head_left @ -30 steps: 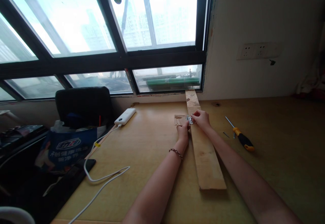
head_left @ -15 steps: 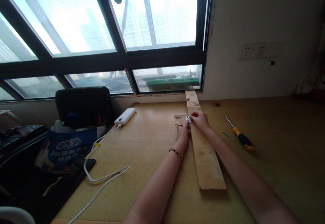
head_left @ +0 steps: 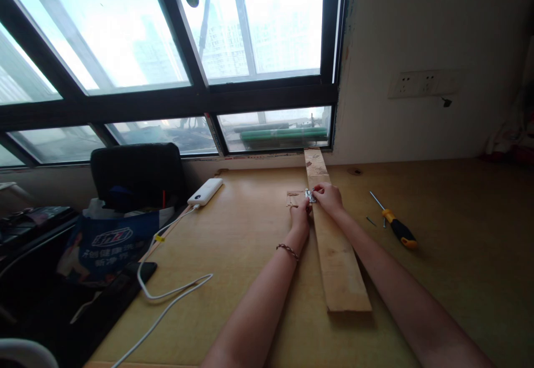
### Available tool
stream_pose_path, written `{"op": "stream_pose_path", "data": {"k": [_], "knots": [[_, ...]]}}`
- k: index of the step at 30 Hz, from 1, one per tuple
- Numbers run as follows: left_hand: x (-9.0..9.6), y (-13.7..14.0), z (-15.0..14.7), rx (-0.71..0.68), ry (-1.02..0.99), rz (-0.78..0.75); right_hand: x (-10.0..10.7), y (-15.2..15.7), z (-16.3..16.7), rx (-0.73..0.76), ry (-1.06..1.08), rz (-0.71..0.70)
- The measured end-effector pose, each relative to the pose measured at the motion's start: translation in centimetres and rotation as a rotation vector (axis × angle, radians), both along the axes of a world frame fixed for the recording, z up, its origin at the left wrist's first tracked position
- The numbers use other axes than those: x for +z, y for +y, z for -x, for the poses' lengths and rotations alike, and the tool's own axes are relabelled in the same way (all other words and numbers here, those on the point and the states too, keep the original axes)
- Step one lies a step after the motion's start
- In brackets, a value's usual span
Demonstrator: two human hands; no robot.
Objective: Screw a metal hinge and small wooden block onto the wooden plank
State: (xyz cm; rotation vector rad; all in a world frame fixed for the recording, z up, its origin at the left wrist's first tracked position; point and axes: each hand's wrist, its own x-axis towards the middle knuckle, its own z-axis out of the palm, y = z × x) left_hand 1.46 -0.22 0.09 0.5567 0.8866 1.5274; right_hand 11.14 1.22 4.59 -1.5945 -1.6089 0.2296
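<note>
A long pale wooden board (head_left: 339, 262) lies lengthwise on the table. A short wooden piece (head_left: 294, 196) meets its left edge. Across that joint sits a small silvery metal hinge (head_left: 308, 195); its finer details are too small to make out. My left hand (head_left: 301, 216), with a braided bracelet on the wrist, is closed at the hinge's lower left side, its fingertips partly hidden. From the right, my right hand (head_left: 327, 196) rests over the board and pinches the hinge's right side between thumb and fingers.
A yellow-and-black screwdriver (head_left: 399, 229) lies on the table (head_left: 250, 290) right of the board, with two small screws (head_left: 371, 221) beside it. To the left are a white power bank (head_left: 206, 191) and its cable (head_left: 175, 289). A black chair (head_left: 136, 170) stands beyond the left edge.
Almost nothing differs. Both hands stay at the hinge with only tiny finger shifts, and the view has moved very slightly.
</note>
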Motion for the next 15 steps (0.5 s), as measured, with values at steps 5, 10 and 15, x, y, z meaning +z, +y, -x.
{"op": "stream_pose_path", "data": {"k": [5, 10, 15], "knots": [[0.70, 0.05, 0.41, -0.059, -0.118, 0.029, 0.21, -0.15, 0.06, -0.003, -0.026, 0.005], [0.97, 0.59, 0.79, -0.054, -0.317, 0.111, 0.24, -0.23, 0.05, 0.007, -0.037, 0.008], [0.86, 0.86, 0.84, 0.036, -0.279, 0.144, 0.23, -0.27, 0.03, 0.007, -0.056, 0.008]]}}
